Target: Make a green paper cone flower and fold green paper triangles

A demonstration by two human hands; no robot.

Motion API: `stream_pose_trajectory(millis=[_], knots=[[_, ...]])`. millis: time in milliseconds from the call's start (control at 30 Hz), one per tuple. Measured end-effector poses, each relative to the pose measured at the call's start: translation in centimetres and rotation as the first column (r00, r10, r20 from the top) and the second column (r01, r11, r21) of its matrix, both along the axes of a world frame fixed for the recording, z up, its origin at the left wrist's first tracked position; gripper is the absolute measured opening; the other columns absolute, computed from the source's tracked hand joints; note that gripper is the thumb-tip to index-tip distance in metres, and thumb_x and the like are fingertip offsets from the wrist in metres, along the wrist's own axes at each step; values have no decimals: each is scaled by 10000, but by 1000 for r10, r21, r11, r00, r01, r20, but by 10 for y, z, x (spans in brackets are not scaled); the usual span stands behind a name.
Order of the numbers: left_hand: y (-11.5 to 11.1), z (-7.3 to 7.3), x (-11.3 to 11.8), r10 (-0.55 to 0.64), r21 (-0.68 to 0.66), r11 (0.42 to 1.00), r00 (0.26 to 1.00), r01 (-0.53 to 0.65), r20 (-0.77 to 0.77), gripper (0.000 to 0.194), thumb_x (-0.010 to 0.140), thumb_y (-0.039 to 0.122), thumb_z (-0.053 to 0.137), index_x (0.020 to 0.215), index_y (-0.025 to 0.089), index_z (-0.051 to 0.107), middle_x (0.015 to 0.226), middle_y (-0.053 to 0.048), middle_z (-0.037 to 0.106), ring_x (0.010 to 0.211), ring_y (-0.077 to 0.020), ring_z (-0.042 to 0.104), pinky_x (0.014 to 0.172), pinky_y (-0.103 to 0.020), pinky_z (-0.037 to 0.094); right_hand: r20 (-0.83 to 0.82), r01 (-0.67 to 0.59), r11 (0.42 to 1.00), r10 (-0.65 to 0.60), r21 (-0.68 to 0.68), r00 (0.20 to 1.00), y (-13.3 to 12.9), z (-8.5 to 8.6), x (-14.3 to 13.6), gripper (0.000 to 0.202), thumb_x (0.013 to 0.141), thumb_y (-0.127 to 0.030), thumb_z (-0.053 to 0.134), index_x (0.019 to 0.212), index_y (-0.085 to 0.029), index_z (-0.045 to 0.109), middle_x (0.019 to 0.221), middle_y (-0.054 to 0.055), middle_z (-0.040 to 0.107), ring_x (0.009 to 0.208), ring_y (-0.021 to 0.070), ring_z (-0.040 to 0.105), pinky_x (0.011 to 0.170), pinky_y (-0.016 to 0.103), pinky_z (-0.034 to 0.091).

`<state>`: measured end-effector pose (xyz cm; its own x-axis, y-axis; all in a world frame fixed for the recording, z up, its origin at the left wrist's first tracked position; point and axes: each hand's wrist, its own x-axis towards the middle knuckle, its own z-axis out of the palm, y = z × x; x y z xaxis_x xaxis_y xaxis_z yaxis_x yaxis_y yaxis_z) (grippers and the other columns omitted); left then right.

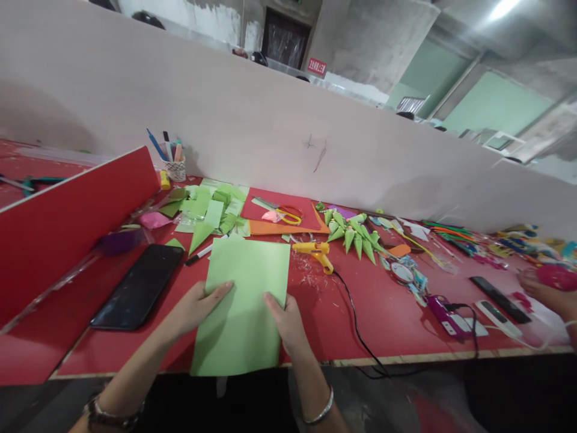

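A sheet of light green paper (pixel 246 282) is held up over the front edge of the red table. My left hand (pixel 208 304) grips its left side, thumb on top and fingers hidden behind. On the right side, my right hand (pixel 285 316) pinches it the same way. Beyond the sheet lie cut green paper pieces (pixel 205 204) and a marker (pixel 198 255). A yellow hot glue gun (pixel 315 249) rests just right of the sheet. Behind it, scissors (pixel 288 213) with yellow handles lie on red paper (pixel 256 207).
A tablet-like black phone (pixel 139 288) lies at left beside a red divider (pixel 76 234). Folded green paper cones (pixel 354 231) sit at the back. A purple power strip (pixel 448 316) and cords occupy the right. Another person's hand (pixel 547 294) is at far right.
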<state>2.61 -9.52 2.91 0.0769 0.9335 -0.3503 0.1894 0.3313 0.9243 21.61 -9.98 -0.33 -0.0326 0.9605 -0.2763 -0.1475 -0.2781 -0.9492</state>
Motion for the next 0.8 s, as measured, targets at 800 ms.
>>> stream_pose_trajectory(millis=[800], knots=[[-3, 2, -2, 22, -150, 989, 993, -4, 118, 477, 656, 586, 621, 799, 132, 647, 740, -72, 712, 609, -183, 646, 557, -257, 515, 142, 91, 995, -94, 27, 985, -11, 3, -8, 416, 657, -478, 645, 778, -81, 663, 737, 80, 692, 658, 192, 613, 567, 247, 457]])
